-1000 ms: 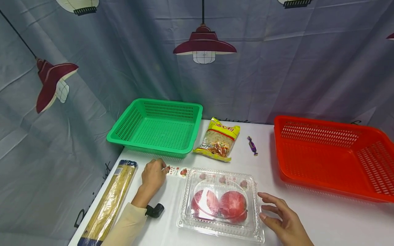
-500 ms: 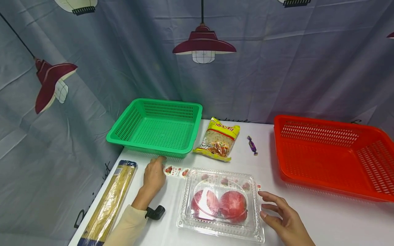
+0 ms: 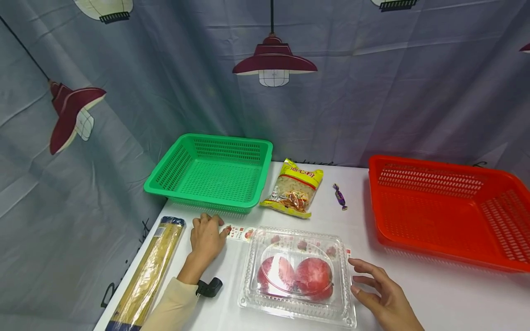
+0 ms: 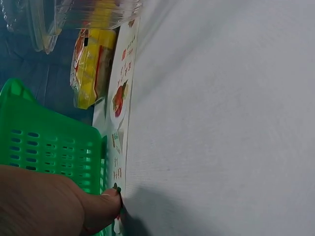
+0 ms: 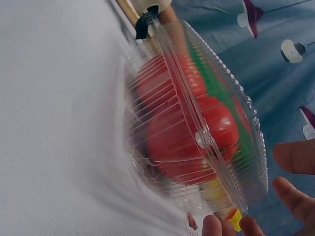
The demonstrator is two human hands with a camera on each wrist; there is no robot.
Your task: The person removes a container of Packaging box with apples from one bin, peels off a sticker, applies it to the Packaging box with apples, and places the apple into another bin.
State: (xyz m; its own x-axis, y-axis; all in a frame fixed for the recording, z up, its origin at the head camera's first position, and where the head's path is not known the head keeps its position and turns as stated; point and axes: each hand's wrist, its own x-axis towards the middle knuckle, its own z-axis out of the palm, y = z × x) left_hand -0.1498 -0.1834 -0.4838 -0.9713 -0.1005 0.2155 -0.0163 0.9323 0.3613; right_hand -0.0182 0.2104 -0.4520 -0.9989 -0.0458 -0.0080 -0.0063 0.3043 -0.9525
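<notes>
My left hand [image 3: 207, 236] rests on the white table with its thumb on the left part of a white paper label strip [image 3: 239, 233] printed with red fruit. In the left wrist view that thumb [image 4: 103, 209] lies over the flat strip; the other fingers are hidden there. The strip runs right, seen through the bottom of a clear plastic clamshell box [image 3: 296, 236]. Inside the closed box sit red round fruits [image 5: 184, 132]. My right hand [image 3: 383, 292] stands at the box's right side, fingers apart and loosely curved, fingertips close to the edge.
A green basket [image 3: 211, 202] stands at the back left, a red basket [image 3: 377, 216] at the right. Between them lie a yellow pasta bag [image 3: 296, 188] and a purple wrapped candy [image 3: 339, 196]. A long packet of dried noodle sticks [image 3: 151, 271] lies along the left edge.
The label strip has slid slightly right, and its end shows past the box's right edge. My left thumb came off it half a second ago and is back on it. The right hand stays nearly still.
</notes>
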